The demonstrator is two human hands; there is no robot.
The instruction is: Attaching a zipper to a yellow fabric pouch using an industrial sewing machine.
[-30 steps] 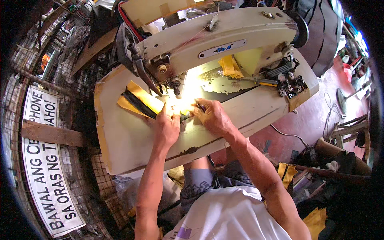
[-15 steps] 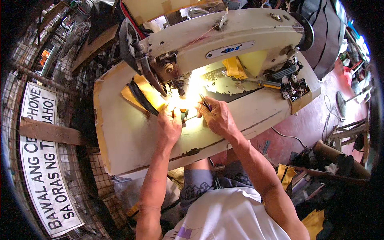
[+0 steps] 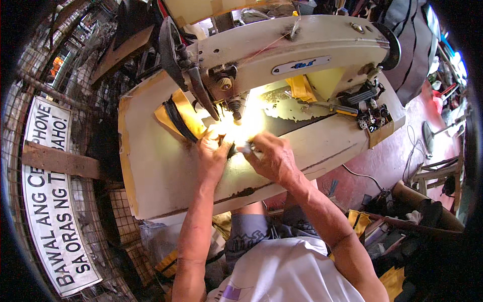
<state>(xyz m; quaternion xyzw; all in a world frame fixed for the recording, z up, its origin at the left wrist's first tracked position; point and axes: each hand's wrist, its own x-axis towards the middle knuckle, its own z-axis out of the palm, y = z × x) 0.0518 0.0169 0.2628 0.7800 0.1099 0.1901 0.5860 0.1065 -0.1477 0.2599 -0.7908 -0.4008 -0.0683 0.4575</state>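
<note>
Beside the needle area of a cream sewing machine (image 3: 302,45), my left hand (image 3: 213,151) pinches the near end of a yellow fabric piece with a black strip (image 3: 183,118). The rest of that piece lies on the machine bed to the left. My right hand (image 3: 274,158) is closed close by, slightly smeared by motion. From its fingers a small pointed tool (image 3: 245,148) reaches toward the left hand's fingertips; its exact kind is unclear. Strong lamp glare under the needle hides the fabric's end and any thread there.
On the right of the worktable (image 3: 151,186) lie a yellow-handled screwdriver (image 3: 342,109) and a box of bobbins (image 3: 375,121). Folded yellow fabric (image 3: 301,88) rests behind the needle. Wire mesh with a white sign (image 3: 55,201) stands at left; yellow scraps (image 3: 358,221) lie below the table.
My right hand has moved down and turned, bringing the tool toward my left fingers. My left hand keeps hold of the fabric. The whole view has shifted slightly.
</note>
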